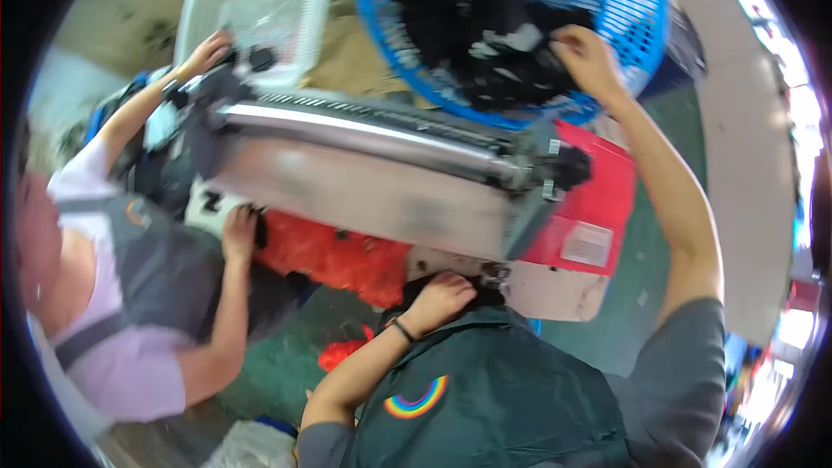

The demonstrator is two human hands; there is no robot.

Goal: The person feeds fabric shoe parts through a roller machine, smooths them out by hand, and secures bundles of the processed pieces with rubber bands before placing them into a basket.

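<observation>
My right hand point(591, 61) reaches over the far side into a blue plastic basket point(637, 0). Its fingers are curled together at the edge of a heap of black pieces point(494, 17), which look soft and partly glossy; what lies between the fingertips is too blurred to tell. Close to my body, my left hand point(444, 299) rests with bent fingers on a black, cloth-like piece point(490, 292) at the near edge of the worktable. The hand covers part of that piece. Between my two hands runs a long machine with a shiny metal bar point(364, 127) and a pale sloping panel point(373, 195).
On the left a co-worker has one hand point(208, 52) by a white basket point(316, 17) and the other point(239, 232) on a small black item. Red sheeting point(334, 256) hangs below the machine. A red folder-like sheet point(602, 191) lies right of it.
</observation>
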